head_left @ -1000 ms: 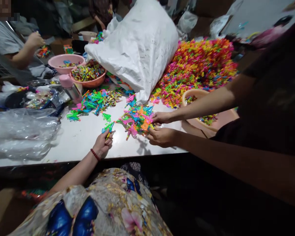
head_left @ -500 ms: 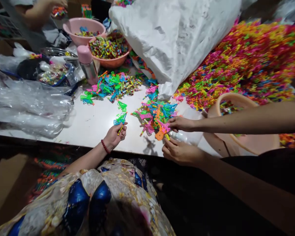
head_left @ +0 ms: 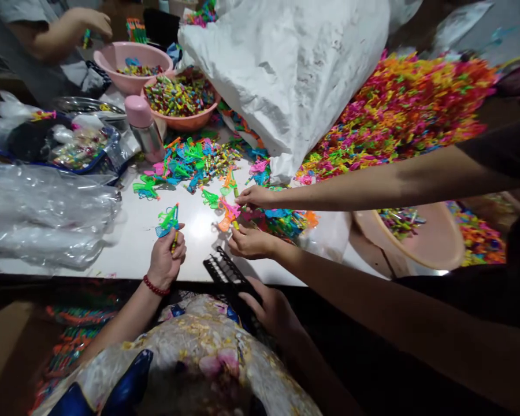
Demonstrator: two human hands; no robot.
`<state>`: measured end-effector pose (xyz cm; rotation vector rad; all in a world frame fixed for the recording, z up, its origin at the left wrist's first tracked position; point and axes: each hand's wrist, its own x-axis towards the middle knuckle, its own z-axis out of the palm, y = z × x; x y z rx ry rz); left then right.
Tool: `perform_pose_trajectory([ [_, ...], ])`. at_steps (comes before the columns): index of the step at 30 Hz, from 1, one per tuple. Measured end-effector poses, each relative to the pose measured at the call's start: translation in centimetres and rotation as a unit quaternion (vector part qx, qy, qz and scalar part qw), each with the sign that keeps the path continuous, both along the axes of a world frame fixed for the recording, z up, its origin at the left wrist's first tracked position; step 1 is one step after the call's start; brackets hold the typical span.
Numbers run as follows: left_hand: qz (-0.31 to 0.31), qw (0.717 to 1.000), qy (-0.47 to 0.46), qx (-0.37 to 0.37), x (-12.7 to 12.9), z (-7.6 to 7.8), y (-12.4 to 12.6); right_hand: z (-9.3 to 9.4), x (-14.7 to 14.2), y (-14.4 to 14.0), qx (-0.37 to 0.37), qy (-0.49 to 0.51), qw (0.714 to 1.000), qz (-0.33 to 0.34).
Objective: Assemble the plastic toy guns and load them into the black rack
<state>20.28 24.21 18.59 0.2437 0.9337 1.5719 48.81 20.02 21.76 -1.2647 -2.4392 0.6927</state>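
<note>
My left hand (head_left: pixel 165 259), with a red bead bracelet at the wrist, is closed on a small green-and-blue plastic toy (head_left: pixel 167 219) with a yellow stick, just above the white table. At the table's front edge my right hand (head_left: pixel 272 307) grips a black slotted plastic rack (head_left: pixel 225 276), tilted and partly dark against my lap. Beyond the rack, a co-worker's hands (head_left: pixel 253 240) hold a pink-and-orange toy (head_left: pixel 229 214). Under their forearms lies a pile of mixed toys (head_left: pixel 281 222), partly hidden. A green toy piece (head_left: pixel 209 198) lies on the table.
Clear plastic bags (head_left: pixel 47 214) cover the table's left side. Behind stand a pink-capped flask (head_left: pixel 145 130) and bowls of small parts (head_left: pixel 179 121). A large white sack (head_left: pixel 286 75) and a colourful heap (head_left: pixel 407 110) fill the back right. A co-worker's arms reach in from the right.
My right hand has come into view with the black rack. My left hand appears further left, still holding its toy. The co-worker's hands have moved left from the pile with their toy.
</note>
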Motion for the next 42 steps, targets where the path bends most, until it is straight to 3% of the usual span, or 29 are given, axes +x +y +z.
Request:
perform_pose_trajectory([
  [2, 0.028, 1.000, 0.010, -0.001, -1.4, 0.4, -0.7, -1.9, -2.8, 1.7, -0.071, 0.062, 0.996, 0.008],
  [4, 0.044, 0.999, 0.016, -0.009, -2.2, 0.7, -1.4, -3.3, -6.1, 4.0, -0.088, 0.078, 0.992, 0.035],
  [9, 0.072, 0.996, 0.044, -0.013, -2.2, 1.0, -2.8, -4.3, -12.9, 7.3, -0.095, 0.105, 0.990, 0.018],
  [13, 0.106, 0.989, 0.102, -0.031, -1.7, 1.0, -3.0, -3.8, -14.0, 8.4, -0.033, 0.087, 0.995, 0.030],
  [17, 0.114, 0.976, 0.178, -0.052, -3.4, 0.5, -2.0, -3.0, -12.9, 8.2, -0.032, 0.084, 0.995, 0.049],
  [19, 0.157, 0.946, 0.274, -0.074, -5.1, 0.0, -1.1, -2.3, -12.4, 7.4, -0.023, 0.117, 0.991, 0.066],
  [20, 0.183, 0.917, 0.343, -0.096, -6.1, -0.2, -0.7, -1.8, -12.3, 7.0, -0.011, 0.131, 0.988, 0.080],
  [23, 0.198, 0.770, 0.581, -0.175, -8.1, -0.5, 0.0, -0.1, -12.4, 7.0, 0.056, 0.117, 0.987, 0.097],
  [26, 0.168, 0.615, 0.747, -0.187, -7.8, -0.3, -0.5, 1.2, -12.7, 8.8, 0.138, 0.001, 0.990, 0.039],
  [28, 0.148, 0.561, 0.799, -0.158, -6.2, -0.3, -1.3, 1.7, -12.6, 10.4, 0.158, -0.086, 0.984, 0.012],
  [30, 0.097, 0.548, 0.823, -0.114, -4.2, -0.7, -2.1, 1.7, -12.4, 11.5, 0.153, -0.147, 0.977, 0.002],
  [34, -0.018, 0.554, 0.829, -0.066, -1.4, -2.7, -3.0, 0.5, -11.3, 12.0, 0.151, -0.193, 0.969, -0.013],
  [38, -0.053, 0.560, 0.826, -0.046, -1.5, -4.1, -3.1, -0.7, -9.6, 11.9, 0.169, -0.187, 0.968, -0.016],
  [42, -0.094, 0.542, 0.835, -0.011, -2.7, -4.2, -2.7, 0.2, -8.6, 12.3, 0.176, -0.194, 0.964, -0.037],
])
